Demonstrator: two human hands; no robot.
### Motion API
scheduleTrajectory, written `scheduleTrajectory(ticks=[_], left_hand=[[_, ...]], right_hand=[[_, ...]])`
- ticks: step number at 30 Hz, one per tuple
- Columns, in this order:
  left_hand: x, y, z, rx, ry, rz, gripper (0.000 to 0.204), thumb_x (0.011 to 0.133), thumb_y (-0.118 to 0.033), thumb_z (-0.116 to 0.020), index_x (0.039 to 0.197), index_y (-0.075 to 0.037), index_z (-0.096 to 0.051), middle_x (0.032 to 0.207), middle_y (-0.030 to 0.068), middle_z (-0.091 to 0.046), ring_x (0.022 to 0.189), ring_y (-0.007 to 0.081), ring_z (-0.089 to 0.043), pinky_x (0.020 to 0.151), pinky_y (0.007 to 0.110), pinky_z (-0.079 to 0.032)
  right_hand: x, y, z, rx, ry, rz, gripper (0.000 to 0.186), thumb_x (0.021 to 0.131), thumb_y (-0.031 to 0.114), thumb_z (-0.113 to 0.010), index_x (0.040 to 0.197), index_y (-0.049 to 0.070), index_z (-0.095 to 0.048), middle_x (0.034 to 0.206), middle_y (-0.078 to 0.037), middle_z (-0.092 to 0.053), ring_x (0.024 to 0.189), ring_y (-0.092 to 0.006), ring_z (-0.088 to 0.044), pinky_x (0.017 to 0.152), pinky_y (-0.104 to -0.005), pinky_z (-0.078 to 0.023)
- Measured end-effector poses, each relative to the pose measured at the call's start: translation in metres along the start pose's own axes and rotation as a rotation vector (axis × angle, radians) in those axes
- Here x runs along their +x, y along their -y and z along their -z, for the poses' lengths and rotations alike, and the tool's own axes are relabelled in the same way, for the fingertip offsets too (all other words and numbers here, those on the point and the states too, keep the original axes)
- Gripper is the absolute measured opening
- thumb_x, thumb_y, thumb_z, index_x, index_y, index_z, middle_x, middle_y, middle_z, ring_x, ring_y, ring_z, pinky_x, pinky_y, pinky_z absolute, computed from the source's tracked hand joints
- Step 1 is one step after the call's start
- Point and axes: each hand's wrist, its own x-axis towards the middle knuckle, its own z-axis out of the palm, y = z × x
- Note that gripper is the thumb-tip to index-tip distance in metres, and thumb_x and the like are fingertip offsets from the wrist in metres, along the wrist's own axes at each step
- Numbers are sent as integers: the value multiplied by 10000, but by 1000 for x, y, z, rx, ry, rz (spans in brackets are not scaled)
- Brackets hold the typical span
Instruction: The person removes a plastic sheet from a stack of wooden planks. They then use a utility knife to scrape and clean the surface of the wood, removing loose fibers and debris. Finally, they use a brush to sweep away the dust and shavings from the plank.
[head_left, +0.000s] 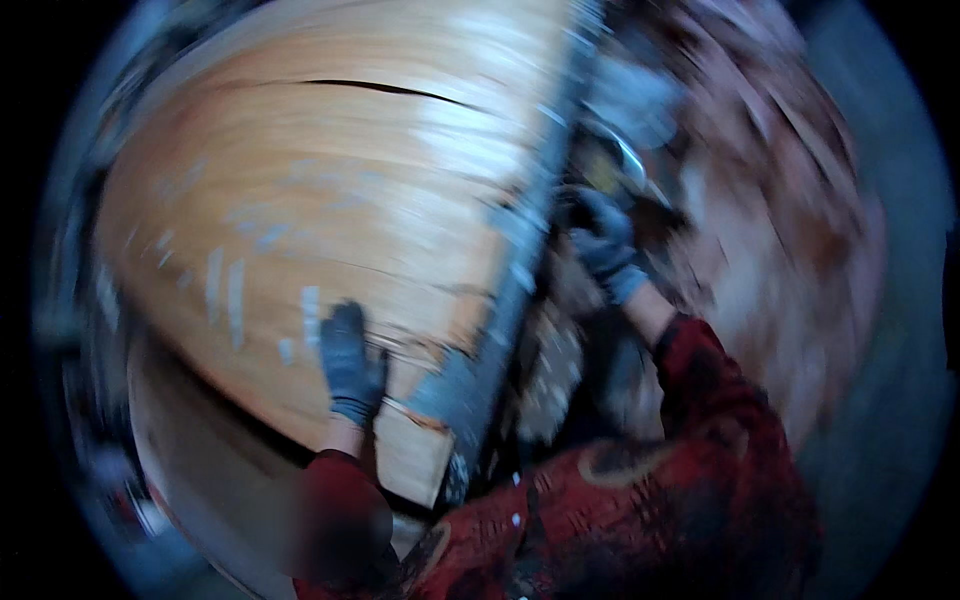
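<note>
My left hand (350, 360), in a grey glove, lies with fingers extended on a pale wooden sheet (250, 230) that fills the left half of the head view, with a long dark crack near its top and light strips on its surface. A blue-grey straight edge (525, 290) with a torn border runs along the sheet's right side. Just right of this edge my right hand (600, 240), also gloved, has curled fingers beside a blurred shiny metal object (620, 150); what it grips is too smeared to make out.
A blurred heap of reddish-brown and pale sheets or scraps (770, 230) fills the right side. A whitish bundle (640, 100) sits at its upper left. Below the wooden sheet at lower left is a paler curved surface (200, 440). Indistinct items line the far left rim.
</note>
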Motion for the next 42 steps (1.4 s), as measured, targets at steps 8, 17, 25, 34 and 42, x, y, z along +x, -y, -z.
scheduleTrajectory(ticks=[8,17,25,34,42], left_hand=[[10,50,-54,-90,-188,-214,477,909,-219,-438,1286,72,-409,1349,223,-403,1255,348,-370,1081,410,-230],[17,21,-39,-338,-1,13,628,949,-340,-420,1395,41,-195,1388,246,-317,1257,313,-376,1042,395,-311],[-154,-156,5,-315,376,-685,676,904,-259,-491,1422,3,-144,1400,225,-294,1234,316,-392,986,401,-368],[-334,-128,-17,55,759,-615,758,743,-87,-586,1396,13,-215,1381,288,-292,1175,435,-421,935,439,-400],[-390,-144,14,-193,741,-527,728,744,-116,-599,1375,17,-261,1368,303,-295,1160,465,-410,916,441,-408]], right_hand=[[-481,207,187,-585,37,-1600,352,827,384,-540,992,89,-636,956,-193,-628,892,-373,-593,744,-444,-466],[-746,368,170,-671,-717,-2130,302,810,344,-553,878,57,-621,796,-201,-634,753,-347,-622,659,-424,-467],[-794,260,283,-530,-1508,-1745,367,723,318,-647,959,41,-602,879,-175,-647,830,-309,-622,724,-399,-466],[-935,193,330,-249,-1731,-1799,418,698,251,-721,1033,50,-574,943,-63,-595,718,-194,-561,514,-337,-464],[-815,201,334,-22,-1488,-1347,382,693,169,-727,1010,4,-591,965,-51,-609,832,-178,-545,736,-308,-455]])
